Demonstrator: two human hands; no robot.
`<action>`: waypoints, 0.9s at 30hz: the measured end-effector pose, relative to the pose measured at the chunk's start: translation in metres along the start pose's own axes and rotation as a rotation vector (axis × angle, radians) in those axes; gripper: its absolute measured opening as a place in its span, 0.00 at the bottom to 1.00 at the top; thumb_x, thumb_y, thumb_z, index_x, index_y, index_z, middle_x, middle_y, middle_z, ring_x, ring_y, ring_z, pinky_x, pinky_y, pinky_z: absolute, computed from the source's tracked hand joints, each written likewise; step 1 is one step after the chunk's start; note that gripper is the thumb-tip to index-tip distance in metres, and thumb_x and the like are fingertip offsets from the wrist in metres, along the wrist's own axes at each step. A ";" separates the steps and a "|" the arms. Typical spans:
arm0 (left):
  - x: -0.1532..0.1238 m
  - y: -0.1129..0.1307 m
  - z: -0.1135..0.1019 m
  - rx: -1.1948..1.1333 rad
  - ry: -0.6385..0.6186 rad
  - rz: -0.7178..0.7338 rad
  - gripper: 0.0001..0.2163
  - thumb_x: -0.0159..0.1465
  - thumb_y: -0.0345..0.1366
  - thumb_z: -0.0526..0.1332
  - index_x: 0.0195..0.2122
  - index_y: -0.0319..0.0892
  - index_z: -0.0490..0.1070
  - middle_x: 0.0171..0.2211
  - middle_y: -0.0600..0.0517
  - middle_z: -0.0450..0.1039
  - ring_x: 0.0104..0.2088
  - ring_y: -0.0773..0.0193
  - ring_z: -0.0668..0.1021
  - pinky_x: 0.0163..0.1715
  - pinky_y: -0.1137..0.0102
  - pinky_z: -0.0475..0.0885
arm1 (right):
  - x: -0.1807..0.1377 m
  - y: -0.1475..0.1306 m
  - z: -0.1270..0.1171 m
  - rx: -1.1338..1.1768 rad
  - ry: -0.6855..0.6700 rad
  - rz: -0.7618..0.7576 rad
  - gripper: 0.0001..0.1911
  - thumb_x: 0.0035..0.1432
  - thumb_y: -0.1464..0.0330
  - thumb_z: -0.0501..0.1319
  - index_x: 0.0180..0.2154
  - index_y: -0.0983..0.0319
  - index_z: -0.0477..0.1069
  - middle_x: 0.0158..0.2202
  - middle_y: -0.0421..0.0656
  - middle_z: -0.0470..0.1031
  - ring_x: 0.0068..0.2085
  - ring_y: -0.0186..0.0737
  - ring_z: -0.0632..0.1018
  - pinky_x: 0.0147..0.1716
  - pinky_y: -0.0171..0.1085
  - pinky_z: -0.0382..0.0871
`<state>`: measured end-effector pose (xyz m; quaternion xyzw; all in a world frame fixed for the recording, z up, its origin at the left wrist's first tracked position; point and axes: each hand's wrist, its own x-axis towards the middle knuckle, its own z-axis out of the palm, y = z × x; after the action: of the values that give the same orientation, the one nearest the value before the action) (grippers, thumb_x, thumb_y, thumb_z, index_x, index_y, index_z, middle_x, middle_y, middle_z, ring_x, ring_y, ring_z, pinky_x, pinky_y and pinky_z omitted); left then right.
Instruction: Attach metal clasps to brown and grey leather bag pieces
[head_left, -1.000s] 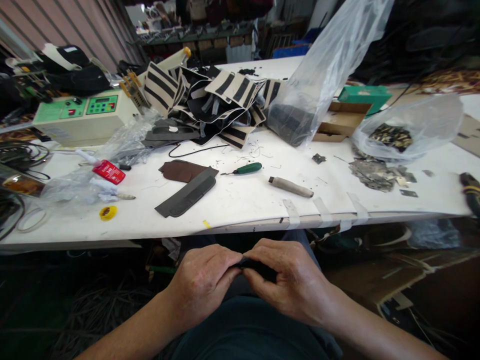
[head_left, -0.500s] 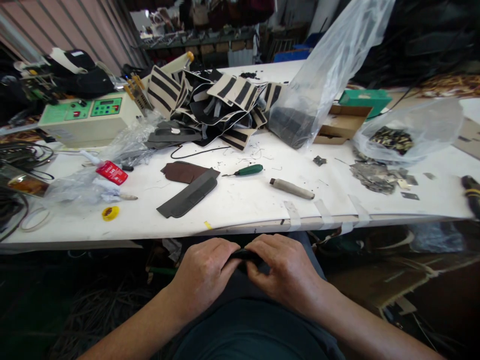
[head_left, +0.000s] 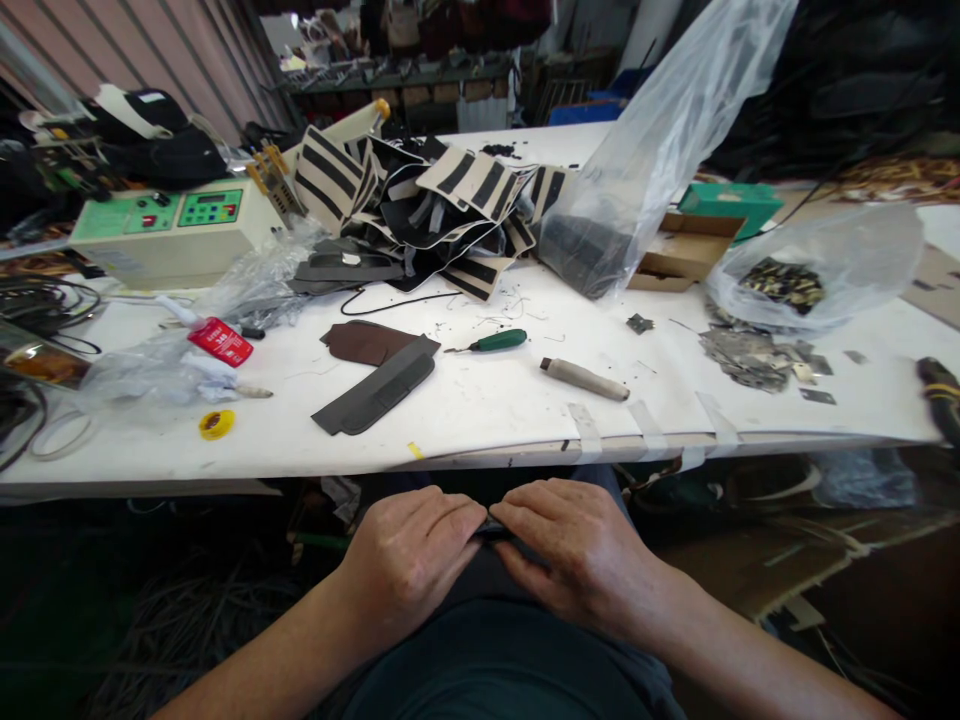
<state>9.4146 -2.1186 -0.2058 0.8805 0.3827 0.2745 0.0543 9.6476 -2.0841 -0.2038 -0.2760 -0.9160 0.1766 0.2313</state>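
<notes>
Two hands meet over a small dark piece (head_left: 496, 531), held low over the person's lap, just below the near edge of the white table (head_left: 487, 405). Only a sliver of the piece shows between the fingertips; what it is made of cannot be told. It seems to be held there, close to the body, so both hands can work its edge with the forearms steady.

The left hand (head_left: 409, 555) is curled, knuckles up, its fingers bent down and pinching the piece's left end. The right hand (head_left: 577, 550) mirrors it, fingers folded over and gripping the right end, so the fingertips of both nearly touch. Both forearms come in from the bottom corners and converge.

On the table beyond lie a grey flat strip (head_left: 375, 385) on a brown piece (head_left: 360, 340), a green-handled tool (head_left: 491, 341) and a pale-handled tool (head_left: 583, 379), all within reach.
</notes>
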 end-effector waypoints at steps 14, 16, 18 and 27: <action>-0.006 0.009 -0.011 -0.092 0.124 0.051 0.11 0.62 0.19 0.66 0.45 0.35 0.74 0.36 0.46 0.83 0.33 0.62 0.83 0.35 0.66 0.80 | 0.008 -0.016 -0.012 0.022 0.045 -0.085 0.08 0.67 0.71 0.61 0.44 0.66 0.77 0.33 0.44 0.78 0.31 0.39 0.75 0.29 0.40 0.65; -0.006 0.007 -0.012 -0.089 0.124 0.058 0.11 0.61 0.19 0.67 0.45 0.34 0.75 0.37 0.46 0.83 0.34 0.61 0.83 0.36 0.66 0.80 | 0.009 -0.016 -0.015 0.050 0.011 -0.044 0.08 0.65 0.72 0.61 0.44 0.65 0.77 0.33 0.43 0.77 0.32 0.39 0.76 0.29 0.39 0.65; -0.005 0.006 -0.013 -0.068 0.120 0.071 0.12 0.62 0.20 0.68 0.45 0.34 0.75 0.38 0.45 0.83 0.35 0.61 0.83 0.38 0.64 0.80 | 0.012 -0.015 -0.019 0.062 -0.035 -0.004 0.08 0.64 0.73 0.62 0.45 0.65 0.77 0.35 0.43 0.77 0.34 0.39 0.77 0.30 0.38 0.66; -0.001 0.009 -0.018 -0.038 0.162 0.057 0.13 0.62 0.21 0.69 0.47 0.33 0.75 0.42 0.45 0.84 0.40 0.62 0.84 0.43 0.66 0.80 | 0.020 -0.009 -0.023 -0.004 -0.076 -0.097 0.06 0.64 0.70 0.62 0.36 0.63 0.76 0.32 0.41 0.75 0.31 0.37 0.74 0.29 0.39 0.64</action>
<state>9.4109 -2.1272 -0.1885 0.8647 0.3554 0.3535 0.0320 9.6414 -2.0747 -0.1745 -0.2246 -0.9368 0.1739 0.2042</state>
